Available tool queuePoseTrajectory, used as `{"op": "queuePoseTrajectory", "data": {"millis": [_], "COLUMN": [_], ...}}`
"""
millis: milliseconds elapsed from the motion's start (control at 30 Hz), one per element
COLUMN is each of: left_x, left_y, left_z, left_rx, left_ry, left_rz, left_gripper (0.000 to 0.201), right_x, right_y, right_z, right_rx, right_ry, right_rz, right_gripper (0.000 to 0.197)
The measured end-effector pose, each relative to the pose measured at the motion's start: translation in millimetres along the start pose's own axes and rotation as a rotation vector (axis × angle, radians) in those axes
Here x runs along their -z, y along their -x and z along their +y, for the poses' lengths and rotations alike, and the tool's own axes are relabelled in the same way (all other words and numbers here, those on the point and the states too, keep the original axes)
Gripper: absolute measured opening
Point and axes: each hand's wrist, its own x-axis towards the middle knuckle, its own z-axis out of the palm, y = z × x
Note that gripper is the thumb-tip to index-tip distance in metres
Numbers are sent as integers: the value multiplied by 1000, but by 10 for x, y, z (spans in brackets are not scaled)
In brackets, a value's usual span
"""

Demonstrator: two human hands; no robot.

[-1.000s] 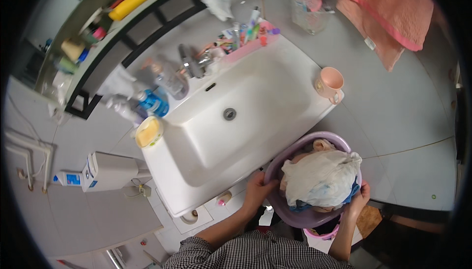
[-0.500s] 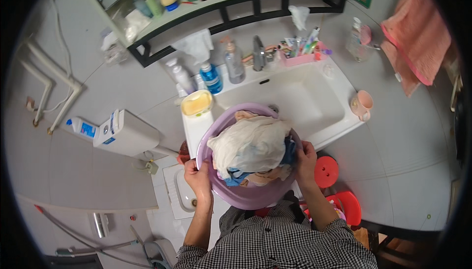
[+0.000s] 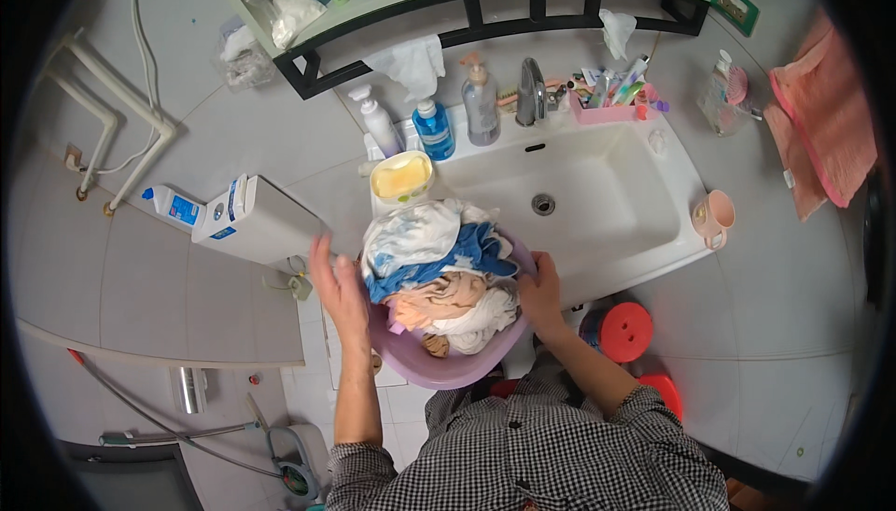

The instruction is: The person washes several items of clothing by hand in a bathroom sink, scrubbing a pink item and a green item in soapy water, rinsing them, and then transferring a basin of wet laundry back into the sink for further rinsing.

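A light purple basin (image 3: 448, 373) is heaped with laundry in front of the sink's left part. White cloth (image 3: 411, 231) lies on top toward the back, with a blue garment (image 3: 471, 254), a peach-coloured garment (image 3: 439, 298) and more white cloth (image 3: 483, 322) below it. My left hand (image 3: 342, 304) is beside the basin's left rim, fingers straight and apart. On the opposite side, my right hand (image 3: 541, 298) grips the rim, its thumb near the clothes and its other fingers partly hidden.
The white sink (image 3: 607, 184) has a faucet (image 3: 532, 91), a soap dish (image 3: 403, 175), several pump bottles and a pink cup (image 3: 714, 217) along its edges. A red stool (image 3: 625, 332) stands at right. A white tank (image 3: 266, 222) is at left.
The basin has shifted left and tilted, exposing the drain and more of the clothes. My left hand's fingers have straightened off the rim. The whole view has shifted too.
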Motion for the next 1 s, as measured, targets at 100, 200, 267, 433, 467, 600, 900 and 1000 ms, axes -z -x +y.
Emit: {"op": "queuePoseTrajectory", "data": {"millis": [100,200,267,433,467,600,900,1000], "left_x": [-133,-305,-269,-311,-337,-369,-334,-352], "left_y": [-153,-17,33,198,219,248,325,341], "left_z": [460,534,481,330,323,236,98,97], "left_rx": [-297,-456,-371,-413,-402,-443,-402,-391], "left_ry": [-304,-600,-577,-604,-610,-602,-578,-606], "left_rz": [-362,-559,-505,-290,-288,-218,-134,-118], "left_gripper": [45,52,50,40,40,36,37,37], "right_x": [-70,-119,54,554,625,643,462,469], "right_y": [20,-101,-225,-1053,-1261,-1807,-1983,-1985], "right_z": [-31,317,336,566,696,1373,1595,1584], "right_rx": [2,106,25,37,52,213,374,394], "right_ry": [0,-160,-243,428,577,1014,1202,1207], "right_rz": [-33,-110,-217,-466,-513,-589,-631,-613], "right_gripper": [24,21,20,31,32,42,54,56]}}
